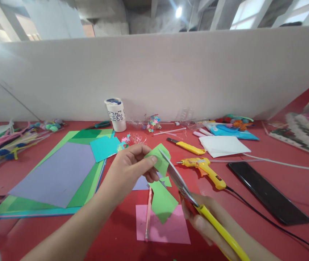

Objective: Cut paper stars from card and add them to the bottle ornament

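My left hand point(135, 163) pinches a small piece of light green paper point(160, 159) between thumb and fingers, held above the table. Yellow-handled scissors point(180, 183) are in my right hand point(207, 217), their blades pointing up and left against the green paper's right side. Under my hands lie a larger light green paper piece point(163, 201), a pink paper sheet point(167, 228) and a pink pencil point(149, 214). Part of a lilac paper point(140, 183) shows behind my left fingers.
Stacked coloured sheets point(53, 174) lie at left, with a white cup point(116, 115) behind. To the right are a yellow glue gun point(207, 169) with a trailing cord, a yellow utility knife point(188, 146), white paper point(222, 145) and a black phone point(268, 192). A white partition point(154, 72) borders the table.
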Demonstrator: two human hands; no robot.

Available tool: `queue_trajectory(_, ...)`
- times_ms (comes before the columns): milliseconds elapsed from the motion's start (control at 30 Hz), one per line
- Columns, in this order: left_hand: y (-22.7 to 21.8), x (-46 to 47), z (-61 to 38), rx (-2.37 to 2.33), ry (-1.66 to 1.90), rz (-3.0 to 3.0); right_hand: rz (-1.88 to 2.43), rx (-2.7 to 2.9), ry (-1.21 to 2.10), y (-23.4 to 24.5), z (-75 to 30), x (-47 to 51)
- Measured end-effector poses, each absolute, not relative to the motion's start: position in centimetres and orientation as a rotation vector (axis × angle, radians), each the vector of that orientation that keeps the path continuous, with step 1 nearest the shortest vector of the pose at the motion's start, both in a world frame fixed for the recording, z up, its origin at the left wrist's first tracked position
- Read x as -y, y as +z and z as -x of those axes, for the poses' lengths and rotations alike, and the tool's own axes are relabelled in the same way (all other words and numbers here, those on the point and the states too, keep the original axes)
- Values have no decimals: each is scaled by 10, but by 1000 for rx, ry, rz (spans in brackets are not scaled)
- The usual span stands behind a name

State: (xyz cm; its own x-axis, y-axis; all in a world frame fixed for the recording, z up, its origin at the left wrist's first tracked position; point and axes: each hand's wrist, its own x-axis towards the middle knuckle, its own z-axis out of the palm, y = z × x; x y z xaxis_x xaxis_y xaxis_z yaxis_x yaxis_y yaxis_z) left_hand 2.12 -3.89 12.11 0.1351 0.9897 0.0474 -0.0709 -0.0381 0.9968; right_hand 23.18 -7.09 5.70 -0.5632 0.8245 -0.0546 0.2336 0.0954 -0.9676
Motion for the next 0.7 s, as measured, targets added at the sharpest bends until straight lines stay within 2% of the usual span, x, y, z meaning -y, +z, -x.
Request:
queue_trajectory(333,121,44,-26,-1008,1149,-1212,1062,1835,1554,54,-234,67)
queue_trajectory(700,117,50,-39,-1097,1205,-1197,880,1729,1560,45,-232,71)
